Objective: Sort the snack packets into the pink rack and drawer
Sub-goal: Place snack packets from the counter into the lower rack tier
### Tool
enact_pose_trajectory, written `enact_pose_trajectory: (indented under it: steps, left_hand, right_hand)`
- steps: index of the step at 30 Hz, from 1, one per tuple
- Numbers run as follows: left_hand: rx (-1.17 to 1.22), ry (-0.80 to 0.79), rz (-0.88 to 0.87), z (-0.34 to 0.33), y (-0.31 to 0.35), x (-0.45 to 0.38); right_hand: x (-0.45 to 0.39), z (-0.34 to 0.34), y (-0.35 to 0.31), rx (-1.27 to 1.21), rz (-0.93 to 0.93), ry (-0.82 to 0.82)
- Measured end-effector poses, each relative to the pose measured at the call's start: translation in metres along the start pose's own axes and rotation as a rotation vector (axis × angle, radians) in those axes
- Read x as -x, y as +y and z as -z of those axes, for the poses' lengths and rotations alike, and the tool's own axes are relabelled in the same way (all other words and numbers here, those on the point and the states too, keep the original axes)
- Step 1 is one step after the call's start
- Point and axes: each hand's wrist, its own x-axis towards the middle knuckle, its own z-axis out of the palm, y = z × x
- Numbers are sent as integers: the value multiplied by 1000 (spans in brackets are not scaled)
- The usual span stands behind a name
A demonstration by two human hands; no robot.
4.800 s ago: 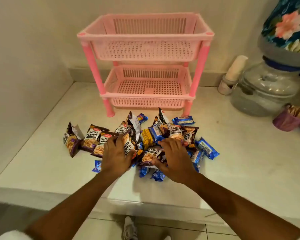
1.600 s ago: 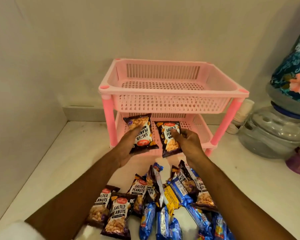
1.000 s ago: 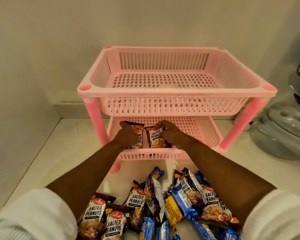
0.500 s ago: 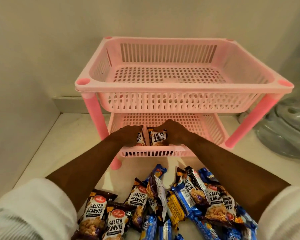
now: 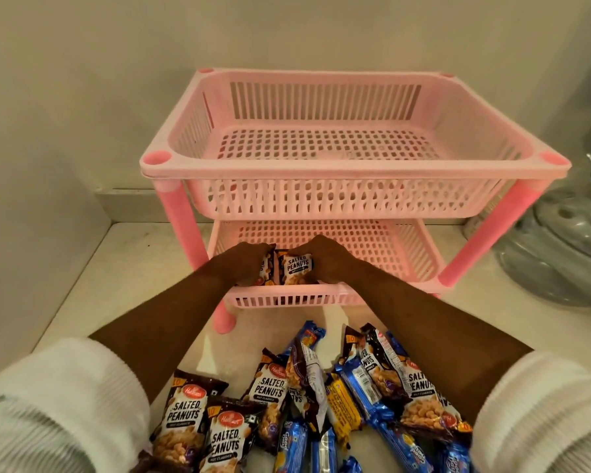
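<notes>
The pink two-tier rack stands against the wall; its top basket holds nothing. Both my hands reach into the front of the lower basket. My left hand grips a salted peanuts packet, mostly hidden by my fingers. My right hand holds a second salted peanuts packet, upright with its label facing me. The two packets stand side by side, touching. A pile of dark peanut packets and blue biscuit packets lies on the counter in front of the rack.
The white counter meets a wall on the left and behind the rack. A clear water dispenser base stands to the right of the rack. My white sleeves fill the lower corners.
Both hands carried a peanut packet each from the pile into the lower basket and set them lower near its front rim. My head has moved closer to the rack.
</notes>
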Motion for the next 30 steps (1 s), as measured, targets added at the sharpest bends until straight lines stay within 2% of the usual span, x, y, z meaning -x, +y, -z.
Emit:
enact_pose_trajectory:
  steps: [6, 10, 13, 15, 18, 23, 26, 30]
  left_hand:
    - [20, 78, 58, 6, 7, 8]
    - [132, 364, 27, -2, 30, 35]
    - [201, 628, -102, -17, 50, 67]
    - [230, 703, -175, -31, 65, 91]
    - [346, 705, -207, -56, 88, 125]
    - [477, 629, -248, -114, 120, 176]
    - [478, 554, -188, -155, 131, 202]
    - [412, 404, -34, -202, 131, 214]
  right_hand:
    - [9, 7, 6, -4, -38, -4]
    - [39, 13, 9, -29, -91, 159]
    - [80, 12, 7, -45, -39, 327]
    - [112, 5, 5, -59, 21, 435]
    - [159, -8, 1, -62, 79, 554]
    - [238, -51, -4, -107, -9, 702]
    - [280, -87, -9, -224, -116, 623]
    - [312, -132, -11, -290, -228, 367]
